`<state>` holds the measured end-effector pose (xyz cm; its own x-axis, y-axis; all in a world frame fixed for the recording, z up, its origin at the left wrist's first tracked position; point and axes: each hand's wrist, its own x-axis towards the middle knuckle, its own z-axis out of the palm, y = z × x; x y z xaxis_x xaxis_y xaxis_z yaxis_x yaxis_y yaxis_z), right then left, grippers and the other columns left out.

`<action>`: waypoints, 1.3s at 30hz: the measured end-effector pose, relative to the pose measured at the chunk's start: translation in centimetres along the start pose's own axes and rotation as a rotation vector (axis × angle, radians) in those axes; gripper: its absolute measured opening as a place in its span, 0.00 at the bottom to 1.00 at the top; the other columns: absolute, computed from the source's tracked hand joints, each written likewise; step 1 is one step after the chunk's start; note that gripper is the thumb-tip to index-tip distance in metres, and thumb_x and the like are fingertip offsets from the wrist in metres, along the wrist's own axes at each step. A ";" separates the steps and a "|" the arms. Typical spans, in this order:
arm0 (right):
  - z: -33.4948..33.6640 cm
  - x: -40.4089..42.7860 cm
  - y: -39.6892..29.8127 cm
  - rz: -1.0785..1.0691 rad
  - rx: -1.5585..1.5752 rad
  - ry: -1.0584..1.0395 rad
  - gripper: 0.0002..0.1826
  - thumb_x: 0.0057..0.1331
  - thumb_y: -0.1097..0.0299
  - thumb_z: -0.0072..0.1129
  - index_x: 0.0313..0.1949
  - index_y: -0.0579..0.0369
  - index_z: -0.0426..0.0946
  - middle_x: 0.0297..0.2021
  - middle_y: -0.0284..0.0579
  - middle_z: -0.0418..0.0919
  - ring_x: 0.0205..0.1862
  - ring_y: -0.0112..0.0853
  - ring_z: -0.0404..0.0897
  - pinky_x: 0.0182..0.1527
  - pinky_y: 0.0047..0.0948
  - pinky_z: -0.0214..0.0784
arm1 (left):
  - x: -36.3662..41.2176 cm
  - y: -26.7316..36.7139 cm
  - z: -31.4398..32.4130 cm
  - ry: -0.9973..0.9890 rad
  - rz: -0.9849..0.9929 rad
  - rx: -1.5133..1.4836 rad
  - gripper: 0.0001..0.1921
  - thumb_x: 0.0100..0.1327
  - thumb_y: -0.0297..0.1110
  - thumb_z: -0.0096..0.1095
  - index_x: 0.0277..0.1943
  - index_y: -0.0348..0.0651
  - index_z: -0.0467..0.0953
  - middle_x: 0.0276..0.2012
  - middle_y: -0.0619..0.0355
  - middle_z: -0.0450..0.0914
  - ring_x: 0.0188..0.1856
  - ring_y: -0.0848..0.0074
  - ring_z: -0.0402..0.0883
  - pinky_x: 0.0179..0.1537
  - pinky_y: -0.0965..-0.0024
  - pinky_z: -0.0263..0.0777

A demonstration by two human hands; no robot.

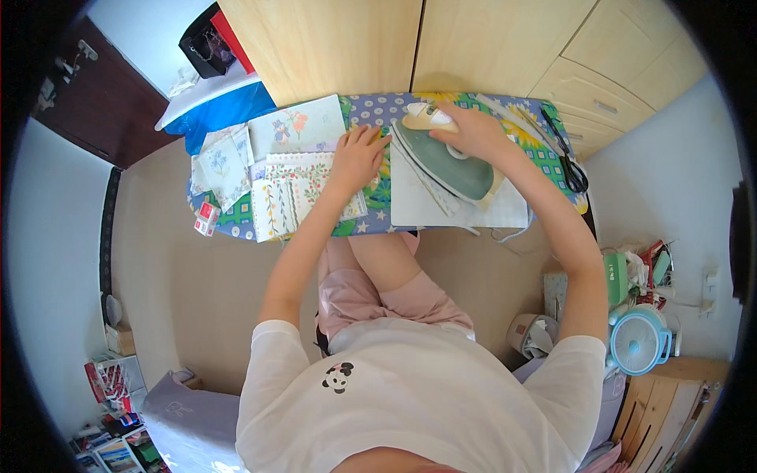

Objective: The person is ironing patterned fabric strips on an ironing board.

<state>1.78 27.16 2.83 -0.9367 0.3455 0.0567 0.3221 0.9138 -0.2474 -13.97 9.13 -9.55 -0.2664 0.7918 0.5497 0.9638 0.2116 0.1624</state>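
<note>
My right hand [473, 131] grips the handle of a green and cream clothes iron [452, 165], which lies over a white sheet [502, 210] on the patterned ironing board [378, 223]. A narrow printed strip [442, 200] shows partly from beneath the iron. My left hand [358, 156] rests with its fingers spread on the board, left of the iron, beside printed sheets with floral borders [295, 204]. Behind those sheets is a larger sheet with a flower and figure print [301, 130]. Blue-flowered pieces [222, 168] overlap at the board's left.
Black scissors [572, 171] lie at the board's right end, near the iron's cord [517, 235]. A small red and white box [207, 219] sits at the left front edge. Wooden cabinet doors [331, 47] stand behind. A light blue fan [636, 343] is at the lower right.
</note>
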 end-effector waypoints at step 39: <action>-1.4 -5.1 -1.2 0.087 0.057 -0.098 0.32 0.61 0.44 0.54 0.60 0.49 0.66 0.31 0.56 0.81 0.35 0.48 0.81 0.36 0.41 0.72 | 0.0 -0.4 -0.1 0.005 -0.003 -0.041 0.14 0.62 0.34 0.55 0.51 0.52 0.78 0.53 0.59 0.75 0.59 0.64 0.68 0.58 0.60 0.61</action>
<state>6.41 24.60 4.22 -0.9153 0.3979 -0.0619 0.3971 0.8666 -0.3020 -14.36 9.01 -9.51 -0.2693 0.7882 0.5534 0.9617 0.1898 0.1977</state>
